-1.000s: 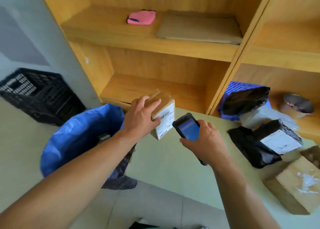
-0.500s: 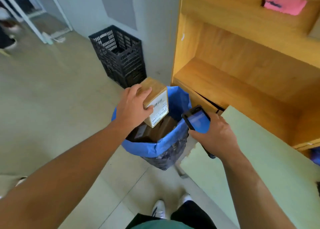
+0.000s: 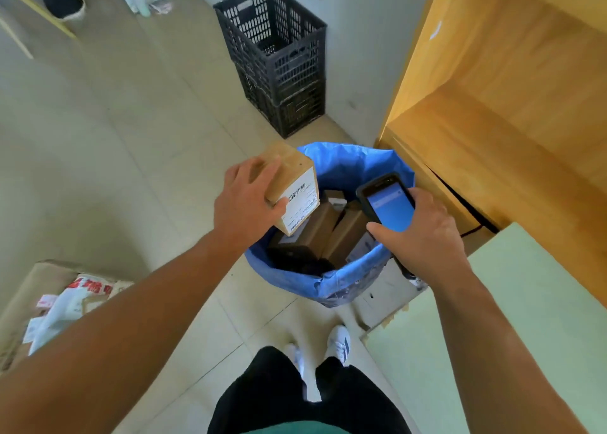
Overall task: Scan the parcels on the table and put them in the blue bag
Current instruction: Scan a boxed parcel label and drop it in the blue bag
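Cardboard is what your left hand (image 3: pixel 244 203) carries. Head view, the only one supplied:

1. Position. The cardboard parcel (image 3: pixel 289 167) hangs above the left rim of the blue bag (image 3: pixel 328 284), not yet inside it. A second ago you held it over the bench edge, right of the bag; half a second ago it had reached the bag's far rim. The carry is all but finished.

2. Grip. Your fingers (image 3: pixel 262 170) are curled over the parcel's top and the thumb is clamped on the labelled face, as in both earlier pictures. It is a firm hold, with no sign of release.

3. Scanner. Your right hand (image 3: pixel 423 236) has come across with the parcel and now sits above the right side of the bag. Its fingers (image 3: pixel 418 198) and thumb wrap the handheld scanner (image 3: pixel 387 207), whose screen is lit blue. The screen text is too small to read, so I cannot confirm the scan registered.

4. Bag contents. Several brown parcels (image 3: pixel 328 233) already lie in the bag, directly below the one you hold.

5. Bench. Only a bare corner of the bench (image 3: pixel 525 318) shows right of the bag. The parcels seen on it a second ago have left the view, so the remaining count cannot be checked.

Finding: in my judgement, the drop is the next step. Lower the parcel towards the bag's centre before letting go.
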Motion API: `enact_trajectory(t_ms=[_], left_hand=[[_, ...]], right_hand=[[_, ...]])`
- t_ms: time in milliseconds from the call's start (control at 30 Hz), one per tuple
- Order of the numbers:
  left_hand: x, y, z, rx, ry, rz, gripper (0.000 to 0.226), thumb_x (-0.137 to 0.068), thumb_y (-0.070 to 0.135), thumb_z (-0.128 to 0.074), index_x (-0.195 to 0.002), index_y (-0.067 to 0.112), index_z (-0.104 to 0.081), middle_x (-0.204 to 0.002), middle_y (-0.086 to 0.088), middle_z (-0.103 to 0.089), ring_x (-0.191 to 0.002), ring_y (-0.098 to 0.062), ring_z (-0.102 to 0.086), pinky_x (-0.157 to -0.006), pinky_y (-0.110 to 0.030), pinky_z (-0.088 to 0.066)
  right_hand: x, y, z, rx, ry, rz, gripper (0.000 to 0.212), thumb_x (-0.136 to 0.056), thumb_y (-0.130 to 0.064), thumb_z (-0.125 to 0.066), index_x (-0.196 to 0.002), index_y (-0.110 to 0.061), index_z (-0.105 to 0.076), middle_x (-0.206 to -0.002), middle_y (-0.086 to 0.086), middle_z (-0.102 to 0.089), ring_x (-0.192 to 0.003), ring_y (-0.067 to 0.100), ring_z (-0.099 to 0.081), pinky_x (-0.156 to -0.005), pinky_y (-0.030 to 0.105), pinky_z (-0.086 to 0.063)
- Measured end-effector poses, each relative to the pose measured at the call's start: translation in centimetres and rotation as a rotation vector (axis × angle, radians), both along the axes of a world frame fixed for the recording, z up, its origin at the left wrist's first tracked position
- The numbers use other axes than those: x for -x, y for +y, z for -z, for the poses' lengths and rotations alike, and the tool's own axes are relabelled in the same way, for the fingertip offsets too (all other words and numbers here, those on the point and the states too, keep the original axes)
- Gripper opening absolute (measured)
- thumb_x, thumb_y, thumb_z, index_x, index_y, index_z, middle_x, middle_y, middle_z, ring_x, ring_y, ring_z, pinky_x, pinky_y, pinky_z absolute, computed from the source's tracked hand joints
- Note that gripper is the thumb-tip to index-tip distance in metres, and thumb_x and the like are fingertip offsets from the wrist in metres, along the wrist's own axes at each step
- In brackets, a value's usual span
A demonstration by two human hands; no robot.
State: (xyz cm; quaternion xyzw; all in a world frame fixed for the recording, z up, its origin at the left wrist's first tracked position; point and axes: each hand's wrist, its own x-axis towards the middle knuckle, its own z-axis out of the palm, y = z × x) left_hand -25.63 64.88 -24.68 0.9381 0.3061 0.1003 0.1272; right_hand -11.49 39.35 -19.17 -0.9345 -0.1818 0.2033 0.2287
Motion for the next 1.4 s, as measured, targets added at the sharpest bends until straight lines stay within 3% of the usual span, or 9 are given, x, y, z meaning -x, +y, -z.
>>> enact_trajectory(t_ms=[367,433,467,533,600,700,900,1133,1400], left_hand=[[-1.1,0.7,16.6,0.138,0.084,0.260,0.075,-0.079,0.046,-0.077,-0.147,0.037,-0.046,-0.149,0.004,-0.041,-0.139,-0.028,-0.037,-0.060,-0.042,-0.058],[0.0,0.4,18.9,0.184,0.091,0.343,0.075,-0.080,0.038,-0.077,-0.148,0.034,-0.046,-0.153,0.002,-0.037,-0.142,-0.029,-0.032,-0.073,-0.046,-0.060],[0.7,0.4,19.9,0.212,0.101,0.420,0.075,-0.081,0.033,-0.077,-0.149,0.032,-0.045,-0.157,0.001,-0.034,-0.145,-0.030,-0.029,-0.087,-0.049,-0.057],[2.1,0.6,21.4,0.278,0.145,0.546,0.077,-0.084,0.025,-0.075,-0.153,0.028,-0.042,-0.163,-0.001,-0.027,-0.147,-0.028,-0.029,-0.115,-0.056,-0.037],[3.2,0.8,22.3,0.340,0.181,0.557,0.076,-0.086,0.025,-0.072,-0.154,0.030,-0.039,-0.164,0.002,-0.027,-0.143,-0.023,-0.036,-0.121,-0.059,-0.025],[4.1,1.4,23.2,0.366,0.162,0.500,0.068,-0.090,0.031,-0.062,-0.154,0.028,-0.039,-0.160,0.003,-0.035,-0.142,-0.021,-0.038,-0.120,-0.060,-0.028],[4.7,2.0,21.5,0.300,0.142,0.455,0.063,-0.092,0.040,-0.053,-0.152,0.025,-0.043,-0.157,0.000,-0.041,-0.143,-0.021,-0.038,-0.120,-0.050,-0.028],[4.1,2.0,14.0,0.222,0.108,0.481,0.063,-0.091,0.042,-0.057,-0.150,0.023,-0.047,-0.154,-0.003,-0.046,-0.138,-0.021,-0.042,-0.113,-0.043,-0.038],[-0.8,1.9,4.5,0.129,0.031,0.535,0.067,-0.089,0.053,-0.051,-0.147,0.021,-0.052,-0.153,-0.010,-0.048,-0.136,-0.033,-0.048,-0.107,-0.054,-0.045]], right_hand=[[-3.3,4.5,10.5,0.078,0.032,0.033,0.090,-0.075,-0.060,-0.077,-0.146,-0.019,-0.039,-0.135,0.004,-0.051,-0.124,0.027,-0.050,-0.100,0.048,-0.048],[-2.9,5.1,12.2,0.084,0.042,0.029,0.091,-0.075,-0.061,-0.076,-0.146,-0.020,-0.038,-0.137,0.004,-0.050,-0.126,0.027,-0.049,-0.101,0.048,-0.047],[-2.6,5.3,13.0,0.090,0.049,0.021,0.091,-0.075,-0.061,-0.076,-0.147,-0.020,-0.038,-0.138,0.003,-0.050,-0.126,0.027,-0.049,-0.100,0.047,-0.047],[-2.0,5.9,14.5,0.101,0.064,0.006,0.090,-0.076,-0.061,-0.075,-0.147,-0.021,-0.037,-0.138,0.004,-0.049,-0.126,0.027,-0.048,-0.098,0.045,-0.046],[-1.5,6.4,15.6,0.096,0.071,-0.004,0.090,-0.076,-0.062,-0.075,-0.147,-0.022,-0.036,-0.139,0.004,-0.048,-0.125,0.027,-0.049,-0.099,0.047,-0.048],[-0.7,6.8,16.8,0.084,0.060,-0.013,0.091,-0.074,-0.065,-0.074,-0.146,-0.023,-0.037,-0.139,0.003,-0.049,-0.125,0.026,-0.049,-0.099,0.049,-0.049],[0.9,6.9,15.9,0.082,0.054,-0.029,0.092,-0.075,-0.063,-0.074,-0.148,-0.022,-0.036,-0.142,0.004,-0.049,-0.130,0.027,-0.047,-0.101,0.046,-0.047],[2.5,5.9,9.0,0.098,0.053,-0.006,0.094,-0.077,-0.061,-0.075,-0.150,-0.020,-0.033,-0.143,0.004,-0.047,-0.130,0.027,-0.047,-0.098,0.044,-0.046],[3.8,4.2,1.2,0.098,0.034,0.096,0.097,-0.077,-0.062,-0.074,-0.152,-0.020,-0.031,-0.146,0.004,-0.044,-0.132,0.026,-0.046,-0.101,0.045,-0.045]])
